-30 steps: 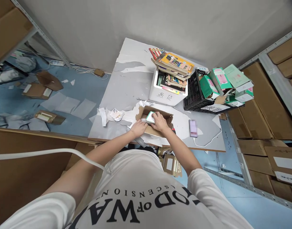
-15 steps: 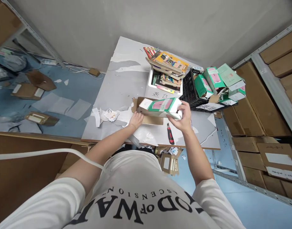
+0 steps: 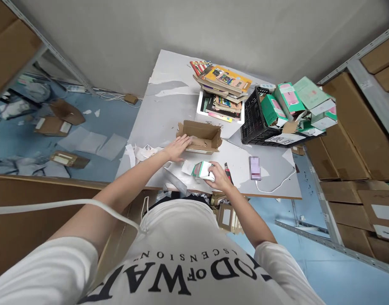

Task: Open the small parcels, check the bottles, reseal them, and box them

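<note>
An open brown cardboard box [image 3: 202, 145] sits on the table, its inside showing. My left hand [image 3: 178, 148] lies at the box's left end, fingers stretched out, holding nothing. My right hand [image 3: 218, 176] grips the end of a green and white carton [image 3: 200, 169] with a pink panel, just in front of the cardboard box. Part of the carton is covered by my fingers. Beside my right hand lies a red and black utility knife [image 3: 227, 173], partly hidden by the hand.
Behind stands a white bin [image 3: 219, 125] of books, more books [image 3: 229, 80] piled on top. A black crate [image 3: 254, 120] holds several green cartons [image 3: 289, 99]. A phone [image 3: 255, 168] with a cable lies at right, paper scraps [image 3: 145, 153] at left.
My right hand has brought the green and white carton out of the cardboard box, down toward me. My left hand has opened out, and the box's inside now shows.
</note>
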The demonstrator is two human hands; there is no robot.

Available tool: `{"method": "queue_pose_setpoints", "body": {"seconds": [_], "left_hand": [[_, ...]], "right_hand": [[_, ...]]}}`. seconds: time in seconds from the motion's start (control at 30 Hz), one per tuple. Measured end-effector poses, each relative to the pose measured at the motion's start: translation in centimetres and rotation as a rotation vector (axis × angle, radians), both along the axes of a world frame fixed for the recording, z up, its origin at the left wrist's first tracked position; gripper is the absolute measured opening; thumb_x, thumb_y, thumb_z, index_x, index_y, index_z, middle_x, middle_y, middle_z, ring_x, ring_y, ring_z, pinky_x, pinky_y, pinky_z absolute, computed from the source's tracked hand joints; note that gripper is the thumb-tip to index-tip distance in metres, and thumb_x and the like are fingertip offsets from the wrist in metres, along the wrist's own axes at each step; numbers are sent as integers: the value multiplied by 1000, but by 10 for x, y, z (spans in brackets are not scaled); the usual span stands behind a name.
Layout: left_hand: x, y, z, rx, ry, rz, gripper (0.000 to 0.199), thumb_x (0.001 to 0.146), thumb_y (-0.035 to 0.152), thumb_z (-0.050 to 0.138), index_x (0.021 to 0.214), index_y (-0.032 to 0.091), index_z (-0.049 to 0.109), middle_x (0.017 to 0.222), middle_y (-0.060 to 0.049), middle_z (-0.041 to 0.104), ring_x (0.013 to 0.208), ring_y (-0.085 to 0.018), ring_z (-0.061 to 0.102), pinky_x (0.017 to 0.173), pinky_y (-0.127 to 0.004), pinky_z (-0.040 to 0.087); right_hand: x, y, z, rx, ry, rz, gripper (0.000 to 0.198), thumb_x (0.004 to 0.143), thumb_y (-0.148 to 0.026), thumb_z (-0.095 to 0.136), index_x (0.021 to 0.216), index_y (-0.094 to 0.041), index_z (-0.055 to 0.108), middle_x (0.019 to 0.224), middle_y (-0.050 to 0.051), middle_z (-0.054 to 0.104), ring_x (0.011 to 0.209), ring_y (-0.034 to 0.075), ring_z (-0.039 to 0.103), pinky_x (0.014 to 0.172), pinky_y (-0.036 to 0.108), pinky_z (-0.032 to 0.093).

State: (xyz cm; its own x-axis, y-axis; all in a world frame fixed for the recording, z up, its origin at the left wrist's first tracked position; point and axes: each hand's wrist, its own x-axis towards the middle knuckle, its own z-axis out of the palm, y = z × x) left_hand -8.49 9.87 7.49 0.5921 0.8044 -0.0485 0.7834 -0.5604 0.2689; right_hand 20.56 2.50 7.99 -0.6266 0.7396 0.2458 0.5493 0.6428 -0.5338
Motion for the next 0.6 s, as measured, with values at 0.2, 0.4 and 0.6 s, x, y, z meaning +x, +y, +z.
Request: {"method": "queue_pose_setpoints", "body": {"seconds": [0.2,0.4,0.6], "left_hand": [[16,-68,1,-33,-267,15,88,77,25,59,150,15,12,152,-17,30,141,-28,29,112,-43,31],[56,-61,-25,-144,-303,-15,106,66,38,79,148,14,18,147,-21,35,136,-31,36,106,-39,39],[51,-52,-28,-101,-240,-45,97,70,47,74,146,14,24,137,-20,44,125,-32,47,102,-42,40]], "right_hand": [[-25,13,-32,-116,-97,-24,31,76,-26,63,103,-20,50,125,17,49,122,27,47,97,41,43],[-26,25,-23,-77,-100,123,39,75,-34,67,106,-18,50,133,19,43,132,29,36,103,47,37],[-4,15,-6,23,-169,69,25,87,-43,54,95,-19,57,121,14,56,126,27,43,110,52,26]]}}
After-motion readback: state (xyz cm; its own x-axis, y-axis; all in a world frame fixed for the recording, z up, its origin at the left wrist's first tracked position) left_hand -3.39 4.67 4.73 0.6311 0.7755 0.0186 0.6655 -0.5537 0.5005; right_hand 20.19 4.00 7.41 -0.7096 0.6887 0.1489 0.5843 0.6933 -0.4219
